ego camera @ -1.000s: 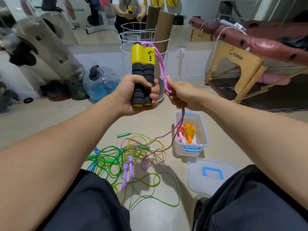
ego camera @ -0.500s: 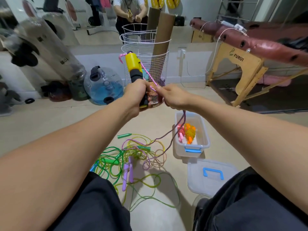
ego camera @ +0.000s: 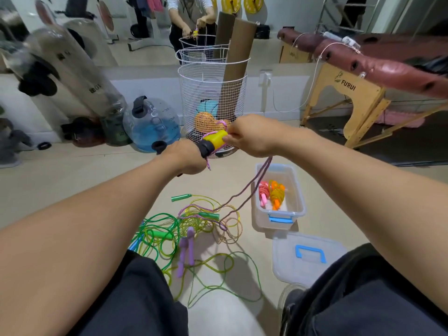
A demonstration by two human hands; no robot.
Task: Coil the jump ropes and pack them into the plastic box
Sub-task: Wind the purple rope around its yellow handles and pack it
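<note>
My left hand [ego camera: 186,157] is clenched round the black foam part of the yellow-and-black handles [ego camera: 214,141], which point right and slightly up, yellow ends toward my right hand [ego camera: 249,137]. Right hand pinches the pink-purple rope [ego camera: 244,192] right at the yellow end; a turn of it looks wrapped over the handles, a short frayed bit hangs below my left thumb. From the right hand two strands drop down and left to the floor, ending in the tangle of loose ropes [ego camera: 184,229] between my knees: green, yellow-green and gold cords, green handles, blue handle tips at the left edge, a pair of purple handles [ego camera: 186,251] lying side by side. Plastic box [ego camera: 278,215] sits on the floor just right of the tangle, blue latch facing me, two coiled ropes [ego camera: 271,194] inside, one pink, one orange, touching each other. Its lid [ego camera: 308,257] with blue handle lies flat on the floor nearer me, by my right knee. Behind my hands: white wire basket [ego camera: 213,93] holding a cardboard tube and balls, big blue water jug [ego camera: 155,124] left of it, wooden folding table [ego camera: 351,93] at right.
</note>
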